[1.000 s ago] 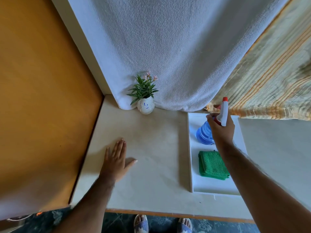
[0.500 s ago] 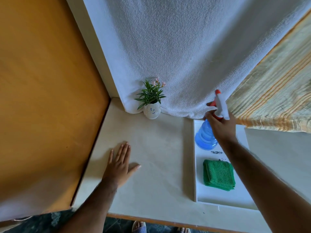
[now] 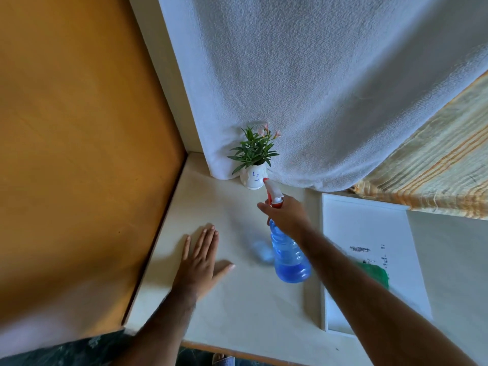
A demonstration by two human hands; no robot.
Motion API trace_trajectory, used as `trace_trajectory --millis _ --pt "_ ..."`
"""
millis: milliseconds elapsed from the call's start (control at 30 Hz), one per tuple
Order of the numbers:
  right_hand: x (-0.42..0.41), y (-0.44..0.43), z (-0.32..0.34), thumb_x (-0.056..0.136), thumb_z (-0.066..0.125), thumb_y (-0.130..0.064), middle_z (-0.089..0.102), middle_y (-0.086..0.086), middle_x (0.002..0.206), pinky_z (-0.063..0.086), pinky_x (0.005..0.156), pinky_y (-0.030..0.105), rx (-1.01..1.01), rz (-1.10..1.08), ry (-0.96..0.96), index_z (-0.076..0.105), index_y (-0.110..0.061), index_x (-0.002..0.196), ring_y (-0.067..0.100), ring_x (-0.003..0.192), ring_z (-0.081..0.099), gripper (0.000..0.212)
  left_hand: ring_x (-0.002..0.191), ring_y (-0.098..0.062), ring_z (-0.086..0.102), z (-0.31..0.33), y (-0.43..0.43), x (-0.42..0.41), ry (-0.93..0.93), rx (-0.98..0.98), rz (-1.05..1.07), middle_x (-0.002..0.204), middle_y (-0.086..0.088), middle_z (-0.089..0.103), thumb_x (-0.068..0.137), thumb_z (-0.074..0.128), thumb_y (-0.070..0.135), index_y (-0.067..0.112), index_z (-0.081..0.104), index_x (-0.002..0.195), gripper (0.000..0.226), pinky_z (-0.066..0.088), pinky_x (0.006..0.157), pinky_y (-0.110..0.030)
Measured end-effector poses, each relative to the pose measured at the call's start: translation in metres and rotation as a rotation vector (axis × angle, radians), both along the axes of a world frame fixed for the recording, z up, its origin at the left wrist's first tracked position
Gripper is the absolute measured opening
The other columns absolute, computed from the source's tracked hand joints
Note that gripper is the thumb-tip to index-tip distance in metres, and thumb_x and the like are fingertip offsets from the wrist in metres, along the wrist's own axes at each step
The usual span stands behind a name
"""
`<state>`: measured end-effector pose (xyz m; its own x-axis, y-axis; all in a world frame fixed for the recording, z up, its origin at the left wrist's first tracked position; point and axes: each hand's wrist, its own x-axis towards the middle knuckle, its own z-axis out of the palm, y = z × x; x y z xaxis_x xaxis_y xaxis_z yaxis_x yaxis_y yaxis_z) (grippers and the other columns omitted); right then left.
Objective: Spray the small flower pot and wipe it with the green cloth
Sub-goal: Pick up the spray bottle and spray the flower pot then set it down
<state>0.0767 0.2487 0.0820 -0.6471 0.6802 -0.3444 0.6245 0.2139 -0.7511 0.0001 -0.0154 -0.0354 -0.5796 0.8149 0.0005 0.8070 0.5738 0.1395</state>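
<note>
Your right hand (image 3: pixel 289 217) grips the sprayer (image 3: pixel 286 249) by its neck, nozzle almost at the pot (image 3: pixel 253 178) by the towel (image 3: pixel 317 88). Your left hand (image 3: pixel 199 262) lies flat and empty on the table (image 3: pixel 250 307); the cloth (image 3: pixel 377 273) sits in the tray (image 3: pixel 369 223).

Spray bottle aimed at the small flower pot

The right hand (image 3: pixel 287 219) grips the blue spray bottle (image 3: pixel 289 256), its nozzle just beside the small flower pot (image 3: pixel 253 178). Nearer than the pot, the left hand (image 3: pixel 199 260) lies flat on the tabletop (image 3: pixel 237 313); right of it, the green cloth (image 3: pixel 376 273) lies in a white tray (image 3: pixel 369 223).

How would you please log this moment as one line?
right hand: holds spray bottle, nozzle at flower pot | left hand: flat on table | green cloth: in tray
</note>
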Motion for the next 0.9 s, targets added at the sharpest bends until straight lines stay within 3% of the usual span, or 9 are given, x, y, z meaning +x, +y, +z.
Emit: trace_trajectory --millis 167,300,467,567,733,900 --pt "-0.018 -0.002 0.000 0.082 0.071 -0.051 0.067 -0.010 0.050 0.038 0.054 0.021 0.045 -0.028 -0.057 0.066 -0.023 0.074 0.002 0.063 0.063 0.029 0.156 -0.022 0.026 -0.006 -0.003 -0.002 -0.001 -0.002 0.013 0.170 -0.010 0.027 0.091 0.038 0.076 0.006 0.030 0.159 0.098 0.016 0.124 -0.057" --pt "-0.026 -0.002 0.001 0.081 0.066 -0.046 0.068 -0.008 0.053 0.040 0.056 0.025 0.085 -0.047 -0.107 0.068 -0.022 0.079 0.012 0.071 0.067 0.025 0.156 -0.023 0.026 -0.008 -0.003 -0.001 -0.003 0.002 0.019 0.170 -0.009 0.026 0.091 0.037 0.077 0.006 0.029 0.160 0.098 0.015 0.125 -0.057" --pt "-0.030 -0.005 0.001 0.077 0.060 -0.041 0.073 -0.003 0.060 0.052 0.066 0.028 0.091 -0.056 -0.152 0.062 -0.024 0.069 0.016 0.075 0.070 0.019 0.155 -0.024 0.029 -0.007 -0.004 -0.001 0.030 0.019 0.016 0.169 -0.010 0.028 0.091 0.037 0.076 0.005 0.032 0.159 0.098 0.012 0.126 -0.055" --pt "-0.031 -0.004 0.000 0.078 0.062 -0.045 0.076 -0.001 0.069 0.050 0.068 0.028 0.128 -0.075 -0.183 0.061 -0.023 0.067 0.019 0.079 0.070 0.025 0.155 -0.025 0.029 -0.007 -0.003 -0.001 0.040 0.019 0.017 0.169 -0.010 0.028 0.091 0.036 0.075 0.005 0.032 0.158 0.098 0.010 0.126 -0.054" --pt "-0.033 -0.005 0.001 0.078 0.064 -0.052 0.076 -0.003 0.080 0.045 0.067 0.027 0.116 -0.091 -0.185 0.070 -0.025 0.089 0.020 0.082 0.067 0.030 0.155 -0.024 0.029 -0.007 -0.003 0.000 0.050 0.029 0.018 0.168 -0.010 0.031 0.091 0.040 0.075 0.005 0.032 0.158 0.097 0.019 0.125 -0.058" --pt "-0.033 -0.004 0.004 0.076 0.065 -0.050 0.074 -0.005 0.073 0.043 0.061 0.026 0.103 -0.096 -0.196 0.059 -0.026 0.068 0.018 0.077 0.068 0.025 0.156 -0.024 0.027 -0.008 -0.003 -0.001 0.046 0.010 0.022 0.169 -0.010 0.029 0.091 0.039 0.076 0.006 0.030 0.160 0.098 0.020 0.125 -0.058"
